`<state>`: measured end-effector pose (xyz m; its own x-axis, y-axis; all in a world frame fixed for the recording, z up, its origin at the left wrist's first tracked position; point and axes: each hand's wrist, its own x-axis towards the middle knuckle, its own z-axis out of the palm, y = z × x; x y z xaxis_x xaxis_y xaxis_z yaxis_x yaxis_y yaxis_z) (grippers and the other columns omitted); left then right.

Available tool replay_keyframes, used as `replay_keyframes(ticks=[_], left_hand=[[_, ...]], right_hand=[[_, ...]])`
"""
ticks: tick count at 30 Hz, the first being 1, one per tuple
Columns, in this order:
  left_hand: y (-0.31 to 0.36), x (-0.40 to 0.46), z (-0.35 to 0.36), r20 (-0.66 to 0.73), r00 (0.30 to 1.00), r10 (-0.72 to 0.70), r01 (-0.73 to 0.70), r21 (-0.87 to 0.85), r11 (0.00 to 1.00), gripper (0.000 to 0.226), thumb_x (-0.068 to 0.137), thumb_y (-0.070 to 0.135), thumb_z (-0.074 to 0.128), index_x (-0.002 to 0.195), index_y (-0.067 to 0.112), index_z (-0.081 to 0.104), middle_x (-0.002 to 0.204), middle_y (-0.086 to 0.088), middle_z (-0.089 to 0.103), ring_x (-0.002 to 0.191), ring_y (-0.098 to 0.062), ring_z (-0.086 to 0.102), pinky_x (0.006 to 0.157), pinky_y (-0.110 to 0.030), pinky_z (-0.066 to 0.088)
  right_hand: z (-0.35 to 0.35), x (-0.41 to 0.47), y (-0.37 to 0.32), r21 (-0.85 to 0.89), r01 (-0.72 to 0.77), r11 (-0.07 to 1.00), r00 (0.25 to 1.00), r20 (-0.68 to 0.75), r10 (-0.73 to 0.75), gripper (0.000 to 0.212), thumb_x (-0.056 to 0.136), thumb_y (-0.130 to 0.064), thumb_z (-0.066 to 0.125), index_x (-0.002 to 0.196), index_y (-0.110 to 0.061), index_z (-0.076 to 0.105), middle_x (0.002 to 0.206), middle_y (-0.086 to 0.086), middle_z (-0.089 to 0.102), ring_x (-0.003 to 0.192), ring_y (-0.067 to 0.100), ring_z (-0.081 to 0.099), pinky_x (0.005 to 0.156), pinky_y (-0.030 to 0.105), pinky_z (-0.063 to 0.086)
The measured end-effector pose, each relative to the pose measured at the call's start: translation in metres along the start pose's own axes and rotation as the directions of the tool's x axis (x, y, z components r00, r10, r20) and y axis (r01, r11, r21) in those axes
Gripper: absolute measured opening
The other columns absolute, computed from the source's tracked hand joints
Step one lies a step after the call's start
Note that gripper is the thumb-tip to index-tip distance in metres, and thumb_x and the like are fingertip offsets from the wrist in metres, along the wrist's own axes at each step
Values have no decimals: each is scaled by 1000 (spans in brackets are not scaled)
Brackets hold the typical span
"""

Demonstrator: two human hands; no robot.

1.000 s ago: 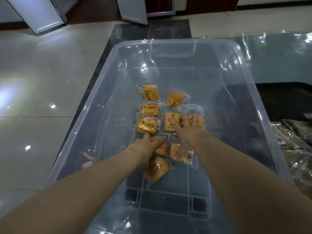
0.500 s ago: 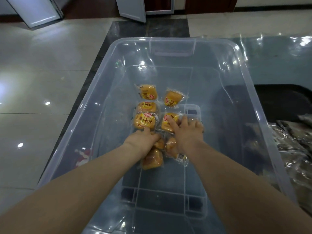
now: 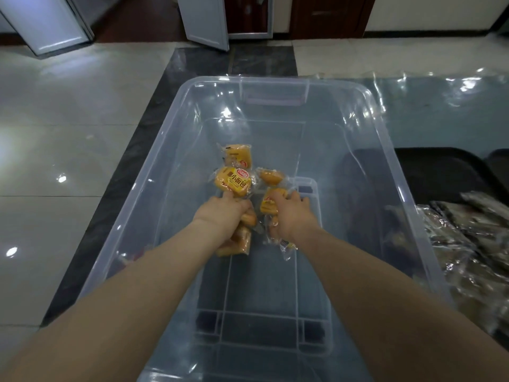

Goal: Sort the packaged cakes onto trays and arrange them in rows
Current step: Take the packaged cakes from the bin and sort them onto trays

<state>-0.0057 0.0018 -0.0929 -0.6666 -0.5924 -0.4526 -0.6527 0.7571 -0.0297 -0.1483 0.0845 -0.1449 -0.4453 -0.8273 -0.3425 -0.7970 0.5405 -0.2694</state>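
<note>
Left hand (image 3: pixel 223 215) closed around several packaged cakes, one labelled packet (image 3: pixel 233 181) raised at its fingertips. Right hand (image 3: pixel 290 216) gripping another bundle of cakes (image 3: pixel 271 204). Two loose packets (image 3: pixel 237 155) (image 3: pixel 271 176) lie just beyond the hands, mid-floor of the clear plastic bin (image 3: pixel 170 150), nearer its far end. Crinkled plastic wrapping (image 3: pixel 468 238) lies outside the right rim.

Glossy pale floor tiles (image 3: pixel 55 139) fill the left of the frame, crossed by a dark marble strip (image 3: pixel 154 122). White cabinet doors (image 3: pixel 205 20) stand open along the top edge. At the right, clear plastic sheeting (image 3: pixel 440 106) lies over a black seat (image 3: pixel 440 172), with crinkled silvery wrapping (image 3: pixel 468 244) lower right.
</note>
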Motion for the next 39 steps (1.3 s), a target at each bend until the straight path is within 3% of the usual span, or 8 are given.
replay_keyframes(ticks=[4, 11, 14, 17, 22, 27, 33, 39], left_hand=[[-2, -12, -10, -13, 1000, 23, -24, -74, 997, 70, 75, 12, 69, 135, 34, 39, 137, -12, 35, 114, -37, 50, 91, -41, 43], [-4, -34, -44, -204, 979, -16, -45, -292, 956, 45, 85, 18, 58, 128, 28, 48, 129, -11, 43, 103, -35, 54, 73, -30, 42], [-1, -49, -59, -273, 962, 9, -85, -267, 960, 55, 81, 21, 64, 130, 34, 44, 129, -8, 43, 106, -35, 54, 89, -40, 47], [2, -68, -73, -318, 948, 13, -100, -259, 961, 75, 75, 17, 69, 139, 37, 35, 125, -8, 42, 106, -35, 54, 92, -43, 46], [19, -102, -97, -583, 809, 77, -134, -55, 989, 80, 77, 13, 67, 142, 38, 26, 135, -10, 31, 115, -36, 43, 88, -46, 47], [50, -130, -111, -756, 632, 168, -151, 92, 984, 78, 84, 14, 66, 146, 35, 23, 149, -17, 24, 127, -42, 35, 91, -48, 45], [107, -151, -125, -828, 532, 178, -186, 91, 978, 83, 79, 3, 67, 145, 34, 28, 147, -19, 28, 126, -44, 37, 88, -53, 47], [183, -150, -117, -839, 512, 186, -309, 22, 951, 92, 80, 11, 69, 146, 42, 14, 150, -11, 21, 131, -37, 32, 99, -50, 39]], right_hand=[[-18, -7, -5, -71, -29, 997, 991, -133, 19, 67, 80, -26, 70, 135, -30, 32, 135, 16, 36, 127, 42, 33, 96, 49, 45], [-79, -25, -28, -30, 12, 999, 973, -230, -19, 63, 79, -32, 68, 131, -30, 34, 129, 14, 36, 113, 38, 38, 91, 47, 46], [-104, -43, -24, -22, 29, 999, 958, -284, -34, 61, 79, -35, 66, 130, -31, 32, 130, 14, 34, 116, 38, 35, 86, 48, 47], [-125, -66, -19, 9, 83, 996, 931, -358, -74, 63, 77, -39, 66, 130, -34, 31, 130, 14, 34, 118, 38, 34, 83, 46, 45], [-153, -104, -8, 195, 172, 966, 887, -457, -66, 78, 72, -35, 71, 137, -40, 28, 129, 10, 38, 116, 35, 41, 78, 38, 47], [-177, -142, 11, 335, 304, 892, 827, -558, -72, 84, 66, -31, 75, 135, -45, 28, 119, 4, 39, 108, 30, 47, 90, 45, 50], [-204, -180, 65, 316, 389, 865, 740, -666, -90, 82, 68, -34, 75, 132, -47, 26, 118, 1, 40, 108, 24, 45, 89, 39, 47], [-210, -224, 141, 289, 375, 881, 720, -689, -80, 83, 68, -30, 77, 132, -47, 27, 119, 0, 40, 107, 20, 46, 89, 36, 46]])
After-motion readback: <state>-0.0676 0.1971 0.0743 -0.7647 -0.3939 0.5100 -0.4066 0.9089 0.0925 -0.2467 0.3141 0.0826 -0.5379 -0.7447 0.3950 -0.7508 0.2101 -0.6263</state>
